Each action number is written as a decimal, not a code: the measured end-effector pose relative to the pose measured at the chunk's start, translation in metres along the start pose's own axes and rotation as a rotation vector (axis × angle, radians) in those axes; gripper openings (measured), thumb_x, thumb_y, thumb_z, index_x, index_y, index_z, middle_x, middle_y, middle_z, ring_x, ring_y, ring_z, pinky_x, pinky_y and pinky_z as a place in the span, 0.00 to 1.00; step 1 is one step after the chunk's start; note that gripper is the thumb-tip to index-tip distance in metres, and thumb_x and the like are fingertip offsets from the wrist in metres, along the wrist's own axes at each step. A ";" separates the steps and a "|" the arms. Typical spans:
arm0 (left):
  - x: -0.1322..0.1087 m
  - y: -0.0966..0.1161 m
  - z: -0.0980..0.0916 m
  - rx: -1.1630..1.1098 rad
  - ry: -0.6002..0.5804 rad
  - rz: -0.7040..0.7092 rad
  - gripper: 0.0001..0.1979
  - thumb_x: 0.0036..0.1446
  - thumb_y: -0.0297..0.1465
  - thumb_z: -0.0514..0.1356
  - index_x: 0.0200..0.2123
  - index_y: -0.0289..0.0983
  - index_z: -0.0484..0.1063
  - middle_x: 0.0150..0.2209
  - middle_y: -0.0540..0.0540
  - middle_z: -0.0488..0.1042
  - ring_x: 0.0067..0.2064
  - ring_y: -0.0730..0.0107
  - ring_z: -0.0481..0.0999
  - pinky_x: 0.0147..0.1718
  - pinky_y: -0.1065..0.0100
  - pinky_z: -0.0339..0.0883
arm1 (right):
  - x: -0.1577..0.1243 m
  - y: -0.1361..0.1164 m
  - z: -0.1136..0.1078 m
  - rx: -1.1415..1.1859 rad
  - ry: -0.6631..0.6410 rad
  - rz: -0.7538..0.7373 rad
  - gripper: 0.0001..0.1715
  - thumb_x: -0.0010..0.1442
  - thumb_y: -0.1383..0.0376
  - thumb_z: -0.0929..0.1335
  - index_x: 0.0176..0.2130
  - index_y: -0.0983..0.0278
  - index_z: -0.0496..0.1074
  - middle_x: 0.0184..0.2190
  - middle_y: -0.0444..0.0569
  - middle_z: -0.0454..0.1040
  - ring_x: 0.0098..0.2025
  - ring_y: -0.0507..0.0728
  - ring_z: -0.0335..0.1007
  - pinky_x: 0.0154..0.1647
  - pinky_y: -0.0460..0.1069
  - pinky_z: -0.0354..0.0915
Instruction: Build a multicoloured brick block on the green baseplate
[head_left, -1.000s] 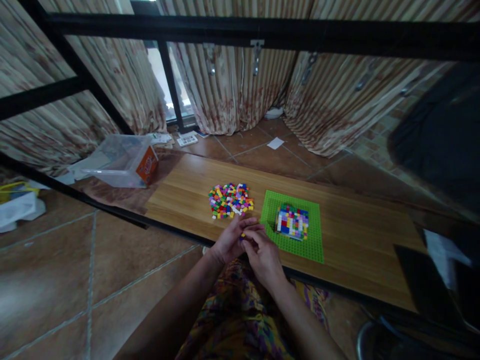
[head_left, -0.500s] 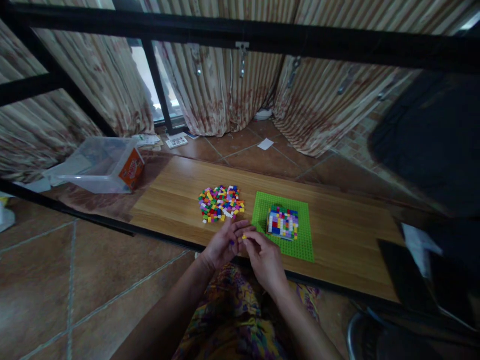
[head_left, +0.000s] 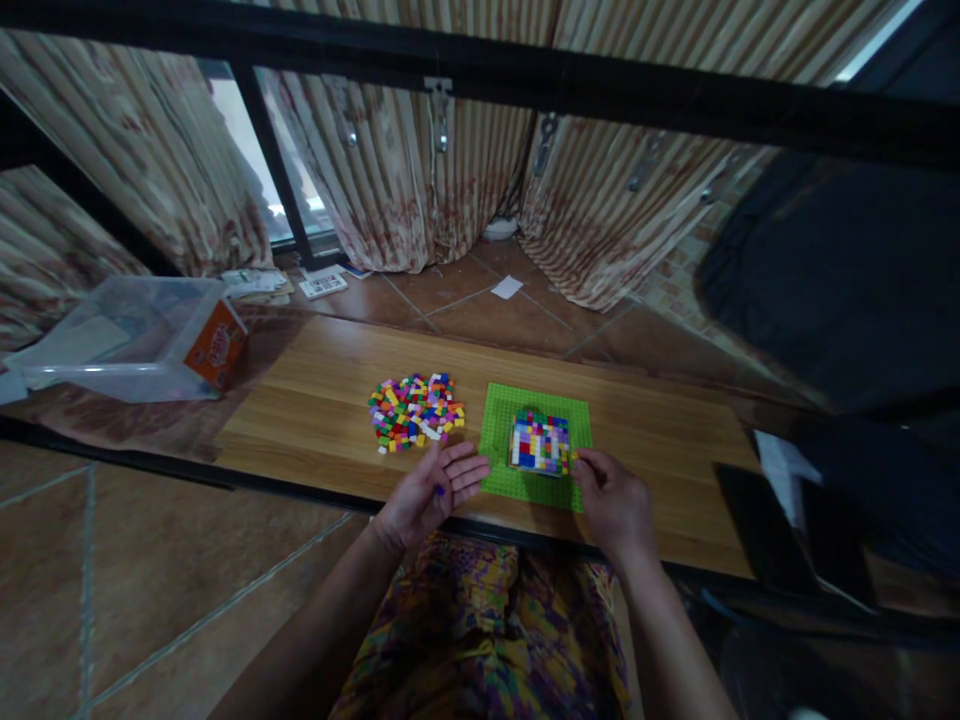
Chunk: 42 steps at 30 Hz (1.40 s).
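My left hand (head_left: pixel 439 488) is palm up with its fingers stretched out; a small dark purple brick (head_left: pixel 439 491) lies loose on it. My right hand (head_left: pixel 616 500) pinches a tiny yellow brick (head_left: pixel 576 455) between thumb and forefinger, at the right side of a block-shaped build (head_left: pixel 540 443) of many-coloured bricks. Whether the yellow brick touches the build, I cannot tell. The build stands on a green studded baseplate (head_left: pixel 496 408). A heap of loose small bricks (head_left: pixel 417 410) lies left of the baseplate, beyond my left hand.
A wooden board (head_left: pixel 300 400) forms the tabletop, edged by a dark frame. On the left sits a clear plastic box (head_left: pixel 135 340) with an orange label. Dark flat objects (head_left: pixel 765 525) and white paper (head_left: pixel 784 470) lie on the right. A black bar (head_left: pixel 480 60) crosses overhead, before striped curtains.
My right hand has moved right, away from my left palm, carrying the yellow brick to the build's right side. My left hand stays palm up. The camera view has shifted slightly.
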<state>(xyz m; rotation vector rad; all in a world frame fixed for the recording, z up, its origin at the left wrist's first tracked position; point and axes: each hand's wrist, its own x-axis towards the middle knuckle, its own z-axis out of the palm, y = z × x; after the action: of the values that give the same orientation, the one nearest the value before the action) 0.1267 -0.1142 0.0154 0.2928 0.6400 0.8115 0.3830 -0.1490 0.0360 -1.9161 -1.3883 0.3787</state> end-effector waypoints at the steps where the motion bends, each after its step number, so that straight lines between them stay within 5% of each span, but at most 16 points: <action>1: 0.000 0.000 0.000 -0.001 -0.004 0.001 0.25 0.66 0.46 0.49 0.53 0.32 0.69 0.52 0.33 0.75 0.52 0.60 0.76 0.55 0.60 0.63 | 0.001 -0.001 0.001 -0.052 0.003 -0.032 0.19 0.60 0.55 0.63 0.38 0.62 0.78 0.37 0.54 0.80 0.38 0.61 0.76 0.42 0.54 0.68; 14: 0.002 0.000 0.001 0.006 0.009 -0.013 0.24 0.66 0.47 0.49 0.50 0.34 0.70 0.50 0.35 0.77 0.50 0.61 0.77 0.50 0.62 0.67 | 0.009 -0.008 0.004 -0.336 -0.046 -0.158 0.14 0.60 0.62 0.64 0.34 0.61 0.78 0.34 0.52 0.80 0.33 0.59 0.74 0.36 0.51 0.64; 26: 0.001 0.000 0.000 -0.003 -0.007 -0.017 0.23 0.66 0.45 0.50 0.52 0.34 0.70 0.51 0.34 0.76 0.51 0.61 0.76 0.50 0.62 0.67 | 0.021 -0.020 0.005 -0.378 -0.062 -0.124 0.11 0.56 0.65 0.65 0.30 0.60 0.78 0.30 0.51 0.80 0.30 0.59 0.75 0.33 0.51 0.62; 42: 0.001 0.001 -0.001 -0.007 -0.031 -0.023 0.22 0.67 0.44 0.49 0.51 0.34 0.70 0.51 0.35 0.76 0.51 0.61 0.76 0.49 0.62 0.67 | 0.015 -0.008 0.003 0.015 -0.024 0.036 0.15 0.55 0.57 0.66 0.36 0.63 0.78 0.33 0.53 0.81 0.34 0.61 0.77 0.37 0.53 0.68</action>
<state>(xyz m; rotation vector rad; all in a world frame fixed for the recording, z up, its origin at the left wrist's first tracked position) 0.1261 -0.1129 0.0140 0.2904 0.6109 0.7855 0.3809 -0.1334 0.0423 -1.9325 -1.3640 0.4296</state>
